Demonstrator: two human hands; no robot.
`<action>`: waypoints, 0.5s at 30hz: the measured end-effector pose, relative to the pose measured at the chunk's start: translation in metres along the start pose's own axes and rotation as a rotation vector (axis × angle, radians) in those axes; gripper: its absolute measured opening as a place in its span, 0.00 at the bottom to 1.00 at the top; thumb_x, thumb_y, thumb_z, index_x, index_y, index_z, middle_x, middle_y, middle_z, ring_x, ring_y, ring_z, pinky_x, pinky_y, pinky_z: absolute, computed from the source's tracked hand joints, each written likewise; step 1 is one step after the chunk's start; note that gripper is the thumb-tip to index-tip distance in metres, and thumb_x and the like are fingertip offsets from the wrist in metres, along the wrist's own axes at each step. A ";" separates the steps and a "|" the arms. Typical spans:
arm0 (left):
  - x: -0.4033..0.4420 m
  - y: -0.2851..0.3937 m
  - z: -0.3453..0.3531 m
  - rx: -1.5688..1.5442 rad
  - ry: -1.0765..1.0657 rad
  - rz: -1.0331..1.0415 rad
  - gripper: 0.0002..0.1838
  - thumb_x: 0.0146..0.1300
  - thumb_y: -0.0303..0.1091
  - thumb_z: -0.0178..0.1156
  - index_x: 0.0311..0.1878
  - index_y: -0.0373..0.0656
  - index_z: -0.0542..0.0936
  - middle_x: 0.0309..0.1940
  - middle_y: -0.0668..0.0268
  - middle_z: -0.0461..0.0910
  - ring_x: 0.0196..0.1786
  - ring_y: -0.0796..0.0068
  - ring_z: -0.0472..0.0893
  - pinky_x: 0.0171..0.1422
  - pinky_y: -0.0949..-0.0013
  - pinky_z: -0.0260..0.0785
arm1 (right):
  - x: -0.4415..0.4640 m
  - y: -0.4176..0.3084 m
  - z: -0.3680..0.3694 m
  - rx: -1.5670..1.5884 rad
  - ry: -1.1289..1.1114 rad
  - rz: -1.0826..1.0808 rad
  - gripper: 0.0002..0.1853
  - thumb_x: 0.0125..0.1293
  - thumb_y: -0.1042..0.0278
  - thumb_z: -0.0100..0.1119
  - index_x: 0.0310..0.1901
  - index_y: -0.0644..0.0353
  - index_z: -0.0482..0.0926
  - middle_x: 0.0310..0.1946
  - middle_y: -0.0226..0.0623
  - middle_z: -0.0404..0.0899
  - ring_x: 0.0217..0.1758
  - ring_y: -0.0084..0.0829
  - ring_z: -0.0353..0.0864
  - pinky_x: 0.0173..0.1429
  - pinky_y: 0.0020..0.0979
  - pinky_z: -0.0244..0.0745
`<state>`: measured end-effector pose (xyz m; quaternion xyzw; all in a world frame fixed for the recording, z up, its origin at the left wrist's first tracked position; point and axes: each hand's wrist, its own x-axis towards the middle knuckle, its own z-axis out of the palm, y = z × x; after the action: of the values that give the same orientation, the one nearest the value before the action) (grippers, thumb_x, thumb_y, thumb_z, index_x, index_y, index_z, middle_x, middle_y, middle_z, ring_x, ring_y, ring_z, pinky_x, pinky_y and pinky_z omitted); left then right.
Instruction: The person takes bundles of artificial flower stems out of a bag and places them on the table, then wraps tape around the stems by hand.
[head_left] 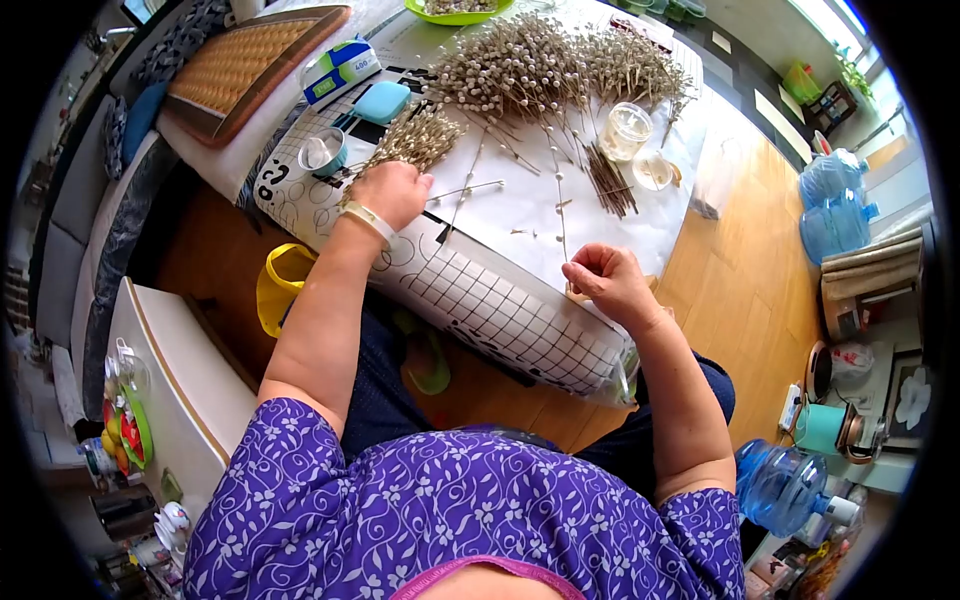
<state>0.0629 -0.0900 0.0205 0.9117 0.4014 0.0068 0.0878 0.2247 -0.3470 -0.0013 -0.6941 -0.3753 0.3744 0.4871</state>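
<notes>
My left hand (390, 196) is closed over the lower end of a small bunch of dried bud stems (418, 138); its fingertips are mostly hidden. My right hand (610, 284) pinches the lower end of a thin stem with pale buds (560, 205) between thumb and finger. That stem lies across the white table sheet. Other loose stems rest between the two hands. Farther back spreads a large heap of dried stems with round grey heads (510, 65). A bundle of short brown sticks (610, 182) lies beyond my right hand.
Near the sticks stand a clear tub (626, 132) and a round lid (653, 171). Left of the small bunch are a round tin (323, 152), a light-blue box (381, 102) and a tissue pack (341, 70). A green bowl (455, 10) sits at the back. A yellow bag (281, 290) hangs below the table edge.
</notes>
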 end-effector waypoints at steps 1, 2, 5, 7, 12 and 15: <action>-0.001 0.005 0.004 -0.017 -0.006 0.104 0.20 0.57 0.48 0.49 0.32 0.40 0.80 0.32 0.52 0.78 0.39 0.54 0.78 0.44 0.58 0.69 | 0.000 0.001 0.000 -0.009 -0.002 -0.003 0.09 0.54 0.69 0.57 0.24 0.68 0.76 0.16 0.31 0.74 0.20 0.16 0.71 0.27 0.19 0.67; -0.002 0.009 0.007 -0.035 -0.014 0.204 0.20 0.56 0.48 0.50 0.31 0.40 0.80 0.32 0.53 0.78 0.39 0.55 0.78 0.44 0.59 0.69 | 0.001 0.002 0.000 -0.019 -0.008 -0.006 0.10 0.55 0.69 0.57 0.24 0.68 0.76 0.16 0.31 0.74 0.21 0.17 0.71 0.27 0.20 0.67; -0.012 0.023 0.007 0.045 -0.010 0.215 0.16 0.53 0.47 0.53 0.28 0.43 0.80 0.29 0.55 0.78 0.37 0.58 0.78 0.43 0.61 0.70 | 0.000 0.002 0.000 -0.048 -0.004 -0.016 0.10 0.55 0.68 0.57 0.25 0.68 0.76 0.16 0.31 0.75 0.20 0.17 0.71 0.27 0.20 0.67; -0.019 0.037 -0.010 -0.001 -0.119 0.140 0.13 0.49 0.42 0.56 0.26 0.42 0.79 0.27 0.56 0.79 0.34 0.59 0.78 0.42 0.62 0.70 | 0.000 0.002 -0.002 -0.026 -0.004 -0.017 0.10 0.55 0.68 0.57 0.25 0.68 0.76 0.16 0.32 0.75 0.20 0.17 0.71 0.27 0.20 0.67; -0.017 0.027 0.000 -0.092 -0.108 0.226 0.10 0.48 0.36 0.58 0.26 0.38 0.79 0.24 0.56 0.78 0.30 0.63 0.78 0.37 0.65 0.70 | 0.001 0.002 -0.003 -0.057 0.001 -0.036 0.10 0.55 0.68 0.57 0.25 0.69 0.76 0.16 0.32 0.75 0.20 0.17 0.71 0.27 0.20 0.68; -0.007 0.018 0.008 -0.463 -0.065 0.251 0.09 0.48 0.33 0.59 0.24 0.35 0.78 0.16 0.62 0.75 0.20 0.77 0.73 0.27 0.73 0.66 | -0.002 0.000 -0.002 -0.016 -0.002 -0.028 0.11 0.55 0.67 0.57 0.25 0.68 0.76 0.16 0.32 0.75 0.20 0.17 0.71 0.26 0.20 0.67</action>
<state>0.0721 -0.1079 0.0156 0.9097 0.2699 0.0797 0.3053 0.2259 -0.3495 -0.0009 -0.6922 -0.3884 0.3655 0.4863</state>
